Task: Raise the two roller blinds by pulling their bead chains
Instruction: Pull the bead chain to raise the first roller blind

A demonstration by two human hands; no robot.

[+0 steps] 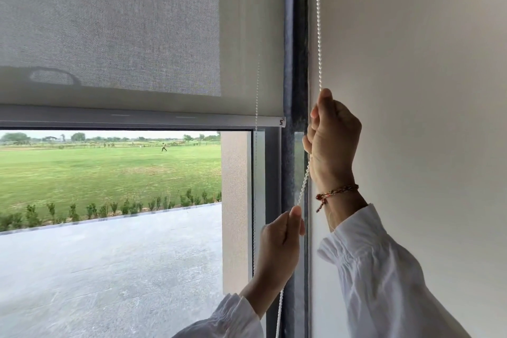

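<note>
A grey mesh roller blind [115, 25] covers the upper half of the window, its bottom bar [137, 119] about mid-height. A white bead chain [318, 22] hangs down along the dark window frame, close to the wall. My right hand [333, 137] is closed around this chain, higher up. Lower down, my left hand [279, 244] pinches the same chain between thumb and fingers. A second, thinner strand of chain [256, 96] hangs in front of the blind's right edge. Only one blind is in view.
A plain cream wall [411, 63] fills the right side. The dark vertical window frame [295, 63] stands between blind and wall. Through the glass I see a paved yard, a low hedge and a green field.
</note>
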